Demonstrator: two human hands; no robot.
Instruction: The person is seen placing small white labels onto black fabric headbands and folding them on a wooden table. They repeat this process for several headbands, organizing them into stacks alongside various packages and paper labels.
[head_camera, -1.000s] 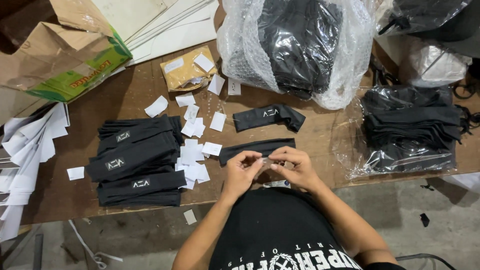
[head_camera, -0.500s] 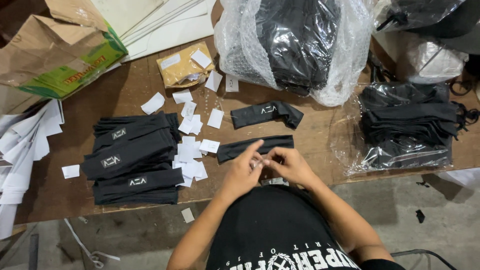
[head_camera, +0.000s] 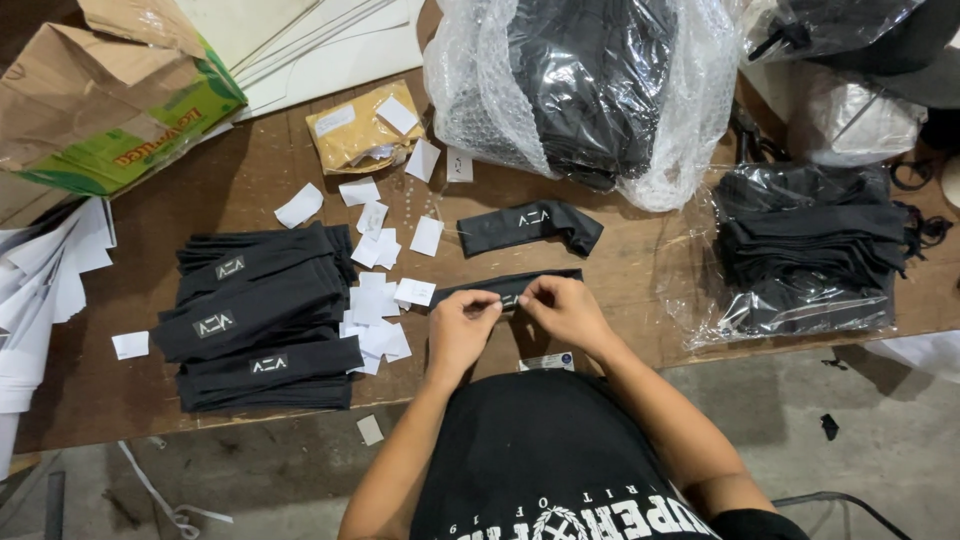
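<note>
Both hands met at the table edge: the left hand (head_camera: 462, 325) and right hand (head_camera: 562, 308) each pinched with closed fingertips a black band (head_camera: 520, 285) that lay flat just under and beyond them. White slips (head_camera: 375, 305) lay left of it, beside a stack (head_camera: 262, 318).

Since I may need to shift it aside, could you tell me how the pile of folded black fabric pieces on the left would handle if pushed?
The black fabric pile looks soft and fanned out unevenly, so it would probably slide apart. The paper slips beside it seem light, likely scattering.
</note>
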